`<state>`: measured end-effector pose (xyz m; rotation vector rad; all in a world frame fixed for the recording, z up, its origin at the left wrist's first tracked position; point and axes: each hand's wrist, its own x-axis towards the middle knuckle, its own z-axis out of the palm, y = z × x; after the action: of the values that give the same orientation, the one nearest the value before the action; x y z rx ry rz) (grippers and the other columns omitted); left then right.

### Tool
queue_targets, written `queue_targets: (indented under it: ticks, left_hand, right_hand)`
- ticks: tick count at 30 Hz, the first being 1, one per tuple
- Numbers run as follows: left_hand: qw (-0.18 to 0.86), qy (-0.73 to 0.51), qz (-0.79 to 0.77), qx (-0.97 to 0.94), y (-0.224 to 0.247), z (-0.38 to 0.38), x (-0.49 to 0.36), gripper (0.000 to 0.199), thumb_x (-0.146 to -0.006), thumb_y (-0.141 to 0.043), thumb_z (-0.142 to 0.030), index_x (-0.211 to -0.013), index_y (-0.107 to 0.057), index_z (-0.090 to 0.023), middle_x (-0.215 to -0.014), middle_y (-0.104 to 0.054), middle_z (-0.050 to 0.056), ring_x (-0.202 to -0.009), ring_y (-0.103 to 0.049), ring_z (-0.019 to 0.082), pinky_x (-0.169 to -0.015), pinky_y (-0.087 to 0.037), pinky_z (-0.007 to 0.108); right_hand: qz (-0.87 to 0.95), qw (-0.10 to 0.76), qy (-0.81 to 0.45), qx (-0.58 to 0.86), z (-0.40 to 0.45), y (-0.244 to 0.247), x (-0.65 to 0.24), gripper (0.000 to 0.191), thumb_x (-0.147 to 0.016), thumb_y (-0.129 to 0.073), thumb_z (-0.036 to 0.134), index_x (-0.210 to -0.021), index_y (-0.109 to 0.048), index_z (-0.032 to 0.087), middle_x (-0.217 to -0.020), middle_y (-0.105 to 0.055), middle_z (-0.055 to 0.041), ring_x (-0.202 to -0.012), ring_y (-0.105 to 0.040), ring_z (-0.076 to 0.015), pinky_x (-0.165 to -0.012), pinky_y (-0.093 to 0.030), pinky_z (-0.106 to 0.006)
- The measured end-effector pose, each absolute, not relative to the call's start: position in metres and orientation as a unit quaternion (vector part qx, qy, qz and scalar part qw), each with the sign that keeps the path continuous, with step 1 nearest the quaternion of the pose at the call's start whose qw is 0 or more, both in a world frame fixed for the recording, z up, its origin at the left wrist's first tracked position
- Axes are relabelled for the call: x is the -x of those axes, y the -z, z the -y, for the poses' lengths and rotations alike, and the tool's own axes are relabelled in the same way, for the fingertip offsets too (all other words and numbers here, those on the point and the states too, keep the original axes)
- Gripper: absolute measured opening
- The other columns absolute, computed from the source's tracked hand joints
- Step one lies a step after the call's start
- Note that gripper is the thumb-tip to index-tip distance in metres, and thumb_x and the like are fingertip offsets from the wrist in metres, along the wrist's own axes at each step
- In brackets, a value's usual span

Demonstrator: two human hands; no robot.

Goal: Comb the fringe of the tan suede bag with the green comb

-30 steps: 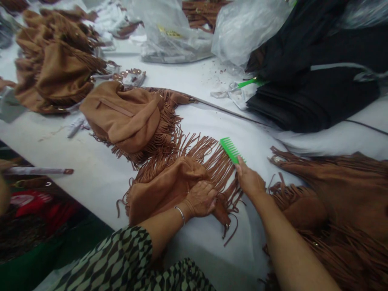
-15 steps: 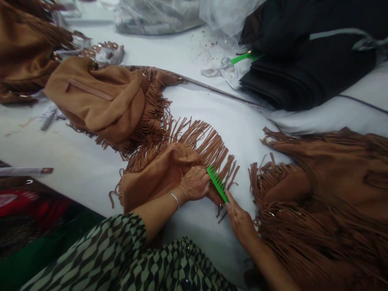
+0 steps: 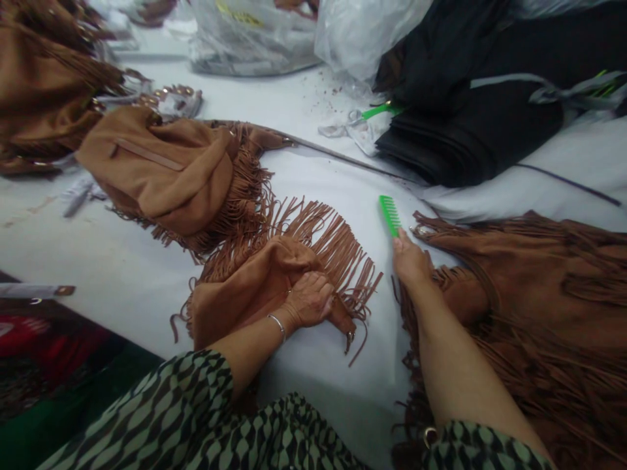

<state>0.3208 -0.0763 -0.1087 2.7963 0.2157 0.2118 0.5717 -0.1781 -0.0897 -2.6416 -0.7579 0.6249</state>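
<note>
My left hand [image 3: 309, 297] is closed on a brown suede fringed bag [image 3: 240, 292] that lies on the white table in front of me. The fringe [image 3: 337, 241] of this bag is fanned out flat past my knuckles, its strands mostly side by side. In my right hand [image 3: 410, 258] is a green comb [image 3: 388, 214], gripped at its lower end, teeth facing right. Comb and hand are to the right of the fringe, apart from it.
A second brown fringed bag [image 3: 161, 173] lies behind on the left. More brown fringed pieces [image 3: 533, 281] are heaped at the right. Folded black material [image 3: 455, 130], a green-handled tool [image 3: 375, 111] and clear plastic bags [image 3: 255, 39] are farther back.
My right hand has carried the comb away from the fringe, up and to the right. My left hand stays on the bag.
</note>
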Motion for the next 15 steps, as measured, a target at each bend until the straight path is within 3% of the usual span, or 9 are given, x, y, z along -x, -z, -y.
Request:
queue_targets:
  ticks: [2,5,8,11,15]
  left_hand:
    - [0.169,-0.077,-0.074,-0.980,0.108,0.076,-0.321,0.017,-0.082,-0.048,-0.028,-0.087,-0.059,-0.016,-0.095,-0.058,0.009,-0.095,-0.048,0.023,-0.089,-0.039,0.038]
    - [0.178,-0.076,-0.076,-0.978,0.110,0.075,-0.321,0.018,-0.082,-0.048,-0.029,-0.088,-0.059,-0.016,-0.098,-0.057,0.010,-0.097,-0.048,0.023,-0.091,-0.038,0.039]
    - [0.183,-0.066,-0.072,-0.978,0.112,0.075,-0.321,0.020,-0.082,-0.047,-0.029,-0.090,-0.059,-0.015,-0.097,-0.057,0.010,-0.098,-0.048,0.024,-0.090,-0.039,0.039]
    - [0.188,-0.059,-0.071,-0.978,0.112,0.074,-0.322,0.020,-0.082,-0.046,-0.029,-0.090,-0.059,-0.016,-0.095,-0.057,0.010,-0.097,-0.048,0.024,-0.089,-0.039,0.039]
    - [0.178,-0.056,-0.078,-0.979,0.112,0.075,-0.322,0.019,-0.083,-0.047,-0.030,-0.088,-0.058,-0.016,-0.095,-0.057,0.010,-0.096,-0.048,0.024,-0.090,-0.039,0.040]
  right_hand:
    - [0.274,0.176,-0.201,0.924,0.159,0.080,-0.599,0.054,-0.096,-0.023,0.030,-0.140,-0.040,0.004,-0.135,-0.050,-0.0191,-0.125,-0.047,-0.0237,-0.103,-0.035,-0.040]
    - [0.316,0.205,-0.196,0.905,0.151,0.061,-0.604,0.053,-0.096,-0.024,0.031,-0.138,-0.042,0.005,-0.140,-0.046,-0.0147,-0.130,-0.041,-0.0187,-0.109,-0.029,-0.035]
    - [0.355,0.223,-0.222,0.880,0.179,0.048,-0.553,0.055,-0.095,-0.026,0.038,-0.139,-0.044,0.010,-0.137,-0.050,-0.0113,-0.127,-0.046,-0.0199,-0.105,-0.036,-0.035]
    - [0.350,0.206,-0.301,0.863,0.229,0.052,-0.480,0.052,-0.094,-0.029,0.044,-0.139,-0.046,0.023,-0.124,-0.061,-0.0066,-0.112,-0.059,-0.0224,-0.090,-0.048,-0.035]
    - [0.297,0.187,-0.321,0.880,0.263,0.074,-0.434,0.050,-0.092,-0.033,0.044,-0.137,-0.049,0.027,-0.106,-0.070,-0.0070,-0.093,-0.066,-0.0240,-0.079,-0.051,-0.034]
